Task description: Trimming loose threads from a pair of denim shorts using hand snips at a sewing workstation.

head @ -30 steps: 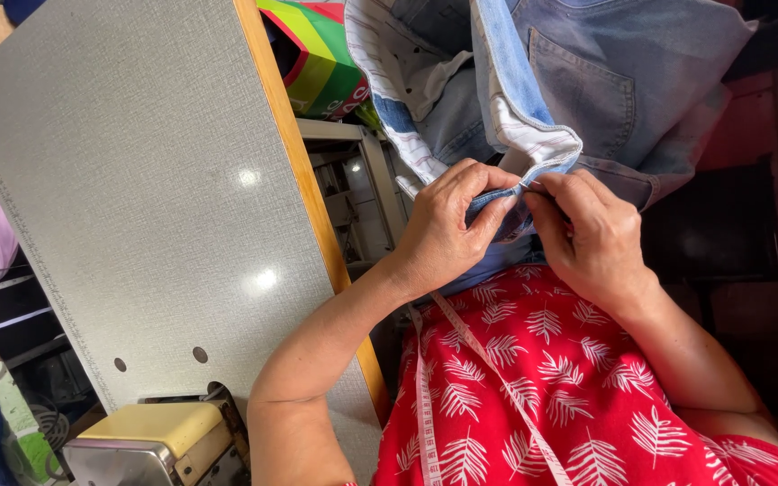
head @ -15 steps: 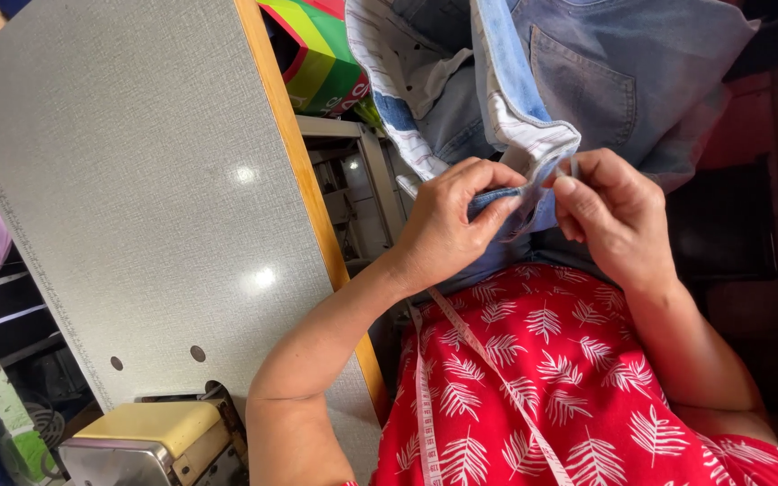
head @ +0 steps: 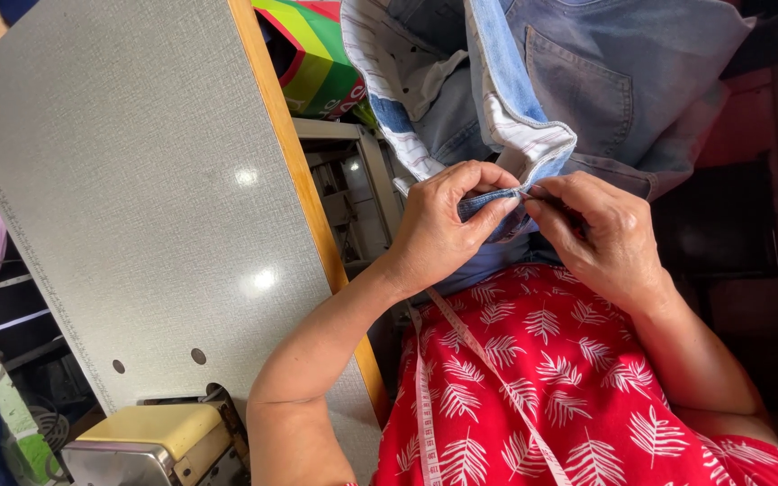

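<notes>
Over the red-printed lap, the left hand (head: 438, 236) pinches a folded denim garment (head: 587, 81) edge shut while the right hand (head: 601, 236) closes fingertips on something too small to tell, working the seam, which next calls for steady fine picking.

Two hands: left (head: 438, 236), right (head: 603, 236). One pair of jeans (head: 605, 81), with one back pocket (head: 578, 85) showing. One tape measure (head: 461, 360). One red skirt (head: 551, 396). One grey tabletop (head: 137, 180), with two round holes (head: 198, 356) and two bright light spots (head: 247, 176) on it. One sewing machine (head: 150, 441). One green bag (head: 312, 58).
</notes>
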